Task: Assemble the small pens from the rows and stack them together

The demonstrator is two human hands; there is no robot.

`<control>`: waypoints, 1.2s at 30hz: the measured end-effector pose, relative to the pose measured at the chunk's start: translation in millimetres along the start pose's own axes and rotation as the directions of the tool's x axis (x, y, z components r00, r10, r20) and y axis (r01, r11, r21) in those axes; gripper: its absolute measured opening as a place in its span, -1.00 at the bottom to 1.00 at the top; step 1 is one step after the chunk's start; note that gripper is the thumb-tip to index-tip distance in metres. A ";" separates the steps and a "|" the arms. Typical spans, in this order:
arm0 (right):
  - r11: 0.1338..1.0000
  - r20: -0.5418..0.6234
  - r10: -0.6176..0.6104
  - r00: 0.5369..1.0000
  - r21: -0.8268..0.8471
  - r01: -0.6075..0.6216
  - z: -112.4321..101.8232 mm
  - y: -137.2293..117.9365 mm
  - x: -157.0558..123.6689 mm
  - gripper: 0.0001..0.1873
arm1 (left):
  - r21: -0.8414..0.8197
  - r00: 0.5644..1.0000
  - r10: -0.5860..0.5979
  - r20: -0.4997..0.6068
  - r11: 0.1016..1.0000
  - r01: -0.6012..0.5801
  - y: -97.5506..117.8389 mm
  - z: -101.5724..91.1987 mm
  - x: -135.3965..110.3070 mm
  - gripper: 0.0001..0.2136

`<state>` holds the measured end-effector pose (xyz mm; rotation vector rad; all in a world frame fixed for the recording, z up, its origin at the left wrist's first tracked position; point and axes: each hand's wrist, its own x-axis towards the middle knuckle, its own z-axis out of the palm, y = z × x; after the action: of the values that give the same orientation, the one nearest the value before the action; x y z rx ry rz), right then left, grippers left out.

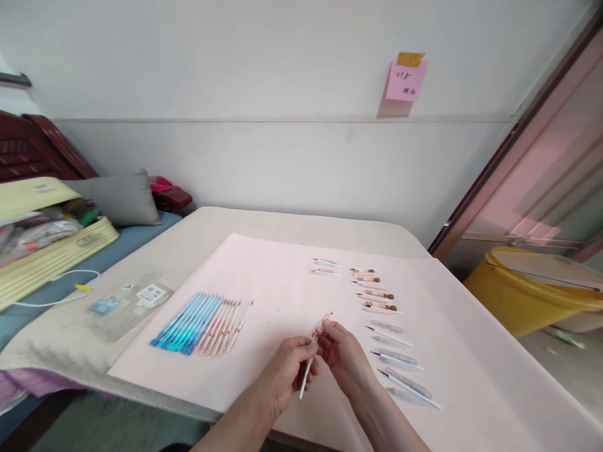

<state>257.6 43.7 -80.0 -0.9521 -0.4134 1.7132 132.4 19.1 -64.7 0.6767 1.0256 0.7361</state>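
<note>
Over the front middle of the pink-covered table, my left hand is closed round a slim white pen, whose lower end sticks out tilted below the fingers. My right hand pinches the upper part of the same pen, where a pink and red end shows above the fingertips. The fingers hide its middle. To the left lies a row of blue pens, with pale pens bearing red marks beside it. Nearest my right hand are dark-tipped white sticks with greyish barrels, lying in pairs.
Further back are brown-ended pen pieces and two slim pens. Clear packaging lies on the left of the table. A yellow bin stands at right, a yellow box at left. A pink note hangs on the wall.
</note>
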 end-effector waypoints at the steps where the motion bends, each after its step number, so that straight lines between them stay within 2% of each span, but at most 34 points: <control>1: 1.000 0.003 0.002 1.000 0.004 -0.002 0.0 0.2 0.1 -0.80 | 0.000 1.000 0.000 0.003 1.000 0.000 0.3 0.2 -0.3 -0.79; 7: 1.000 -0.035 0.007 0.999 0.005 -0.007 -2.1 4.6 2.1 -0.80 | 0.010 1.000 0.025 -0.002 1.000 -0.025 0.8 1.6 -1.1 -0.80; 15: 1.000 -0.031 -0.005 0.999 -0.009 0.005 -2.6 5.9 2.4 -0.81 | 0.006 1.000 0.017 0.021 1.000 -0.017 -0.2 0.2 3.1 -0.79; 27: 1.000 -0.015 -0.003 1.000 0.006 0.003 -2.8 3.5 2.0 -0.81 | 0.008 1.000 0.021 -0.002 1.000 -0.021 1.9 1.4 0.1 -0.77; 36: 0.997 0.033 0.009 0.999 -0.079 -0.007 -5.7 15.9 1.1 -0.78 | 0.003 0.997 0.013 -0.075 1.000 -0.013 4.5 -0.2 1.8 -0.80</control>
<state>251.8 37.9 -94.8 -0.9843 -0.5031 1.7327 131.8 23.2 -62.1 0.6625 1.0914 0.7765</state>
